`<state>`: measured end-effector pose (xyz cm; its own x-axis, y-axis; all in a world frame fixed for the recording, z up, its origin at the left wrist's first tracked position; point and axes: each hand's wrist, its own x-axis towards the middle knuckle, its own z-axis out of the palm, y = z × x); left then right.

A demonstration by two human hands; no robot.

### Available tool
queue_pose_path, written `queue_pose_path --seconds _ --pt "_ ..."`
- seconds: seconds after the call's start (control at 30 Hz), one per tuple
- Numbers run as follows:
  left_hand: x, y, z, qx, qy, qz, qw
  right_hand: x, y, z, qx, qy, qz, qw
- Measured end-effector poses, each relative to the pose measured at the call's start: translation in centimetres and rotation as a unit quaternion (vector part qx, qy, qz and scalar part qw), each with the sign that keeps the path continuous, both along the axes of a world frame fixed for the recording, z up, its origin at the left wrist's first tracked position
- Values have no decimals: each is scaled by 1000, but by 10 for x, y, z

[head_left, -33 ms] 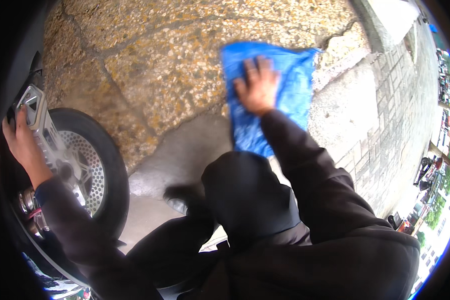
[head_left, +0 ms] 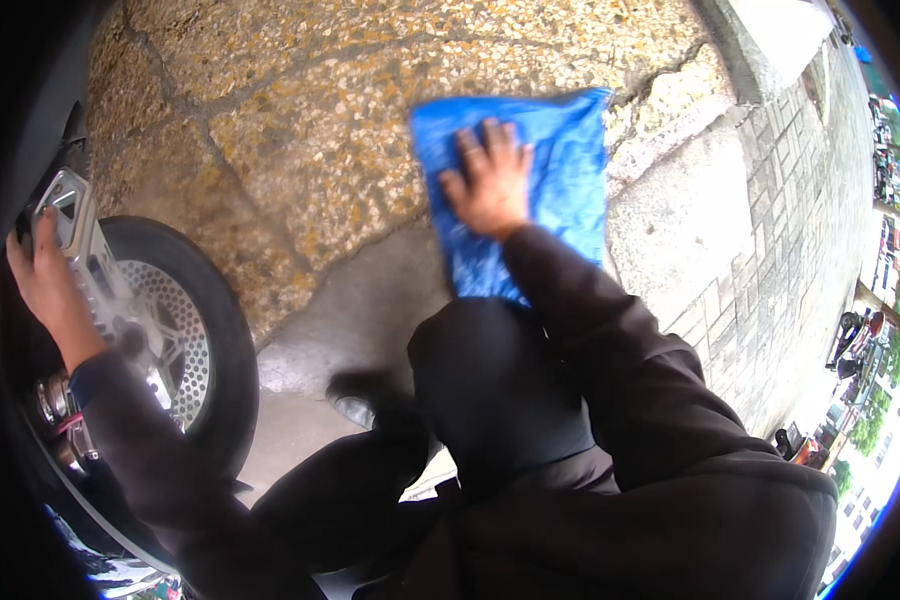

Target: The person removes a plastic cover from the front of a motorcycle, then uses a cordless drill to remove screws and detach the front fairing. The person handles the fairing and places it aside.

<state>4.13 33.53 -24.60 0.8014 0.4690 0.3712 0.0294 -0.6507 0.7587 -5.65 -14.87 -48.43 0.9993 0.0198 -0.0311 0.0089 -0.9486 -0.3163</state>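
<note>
My right hand (head_left: 493, 185) presses flat, fingers spread, on a blue plastic sheet or bag (head_left: 565, 180) lying creased on the pebbled ground. The sheet's near edge reaches my dark-trousered knee (head_left: 495, 370). At the far left, my left hand (head_left: 52, 290) grips a silver metal arm (head_left: 73, 215) beside a motorcycle wheel (head_left: 232, 340). Its thumb rests on the metal, and the other fingers are partly hidden past the edge. The wheel has a black tyre and a perforated brake disc (head_left: 188, 350).
Cracked pebbled concrete (head_left: 320, 130) surrounds the sheet, with a smooth grey patch (head_left: 370, 290) nearer me. Brick paving (head_left: 770, 260) stretches away at the right toward parked motorcycles (head_left: 852, 345). A pale block-like edge (head_left: 760, 60) stands at the upper right. My shoe (head_left: 355, 410) is beside the wheel.
My right hand and the blue sheet have shifted left together and slightly toward me. My left hand has stayed on the metal arm.
</note>
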Motion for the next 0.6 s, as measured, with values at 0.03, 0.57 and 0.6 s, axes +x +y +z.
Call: queue_pose_path --seconds 0.03,0.57,0.6 --pt "0 -2 0 20 -11 11 1000 -2 21 3 28 19 40 999" --pt "-11 -58 20 -5 -58 59 997 87 172 45 410 124 21 904" --pt "-11 -61 19 -77 -84 22 993 81 191 37 389 129 70 909"
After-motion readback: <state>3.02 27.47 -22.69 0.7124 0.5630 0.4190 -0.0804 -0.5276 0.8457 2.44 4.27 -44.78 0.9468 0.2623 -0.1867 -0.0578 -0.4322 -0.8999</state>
